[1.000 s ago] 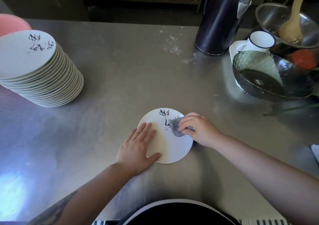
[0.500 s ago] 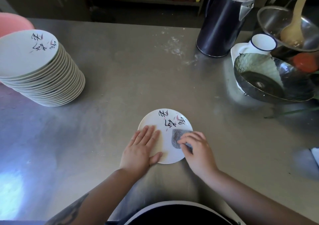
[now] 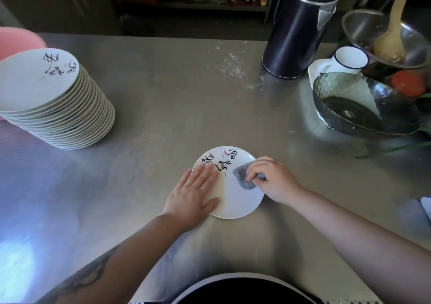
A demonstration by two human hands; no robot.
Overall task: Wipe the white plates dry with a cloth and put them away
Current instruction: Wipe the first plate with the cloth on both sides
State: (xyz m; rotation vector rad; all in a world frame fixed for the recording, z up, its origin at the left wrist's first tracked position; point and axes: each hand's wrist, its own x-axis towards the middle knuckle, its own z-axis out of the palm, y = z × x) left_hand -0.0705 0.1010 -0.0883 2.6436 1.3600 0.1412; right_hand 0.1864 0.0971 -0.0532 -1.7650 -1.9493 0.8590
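White plate [image 3: 235, 201] w/ black brush lettering lies flat on the steel counter [image 3: 163, 108], near the front edge, just right of centre. Left hand [image 3: 193, 191] lies flat on the plate's 9 o'clock side, fingers straight & together, pointing toward 1 o'clock, thumb spread along the rim at 7 o'clock; heel of the hand is on the counter. Right hand [image 3: 272, 180] sits at the plate's 3 o'clock edge, fingers curled, pinching a small grey cloth [image 3: 243, 176] & pressing it on the plate surface just right of the lettering. Most of the cloth sticks out left of the fingertips; the rest is hidden under the hand.

Stack of plates [image 3: 53, 103] w/ same lettering on the top one stands at 10 o'clock from the single plate, well apart, near the counter's left edge. Pink basin [image 3: 18, 41] is behind the stack, partly hidden.

At 1 o'clock, far side of counter: dark kettle [image 3: 300, 31], upright. At 2 o'clock: white mug w/ blue rim [image 3: 349, 59], dark glass bowl [image 3: 363, 105] in front of it, steel bowl [image 3: 382, 35] behind w/ a wooden spoon [image 3: 391, 31] leaning in it. Some white powdery specks [image 3: 233, 67] on the counter left of the kettle
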